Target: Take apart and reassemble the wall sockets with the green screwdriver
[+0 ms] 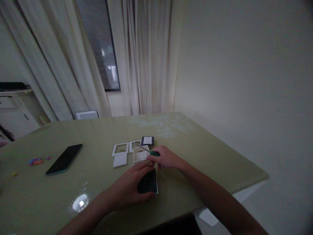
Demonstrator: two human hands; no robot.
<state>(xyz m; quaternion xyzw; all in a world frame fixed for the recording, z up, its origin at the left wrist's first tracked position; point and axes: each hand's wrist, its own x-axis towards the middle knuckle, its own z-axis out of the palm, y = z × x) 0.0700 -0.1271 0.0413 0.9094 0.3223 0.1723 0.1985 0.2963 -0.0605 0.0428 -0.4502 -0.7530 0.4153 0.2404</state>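
My left hand (133, 184) is closed around a dark, square wall-switch module (148, 183) with a thin white edge, held near the table's front. In my right hand (166, 157) is a screwdriver (154, 153) with a green handle, its thin shaft pointing to the far left. Under that shaft lies a white plastic back box (140, 156), open side up. Beside it are two white frames (120, 149) and a white switch plate (120, 161). A socket module (147, 140) with a white face and dark surround sits just behind the box.
A dark tablet or phone (65, 160) lies on the left of the green-covered table (207, 156). Several small coloured pieces (35, 161) are scattered farther left. Curtains (151, 58) and a window stand behind, with a wall along the right side.
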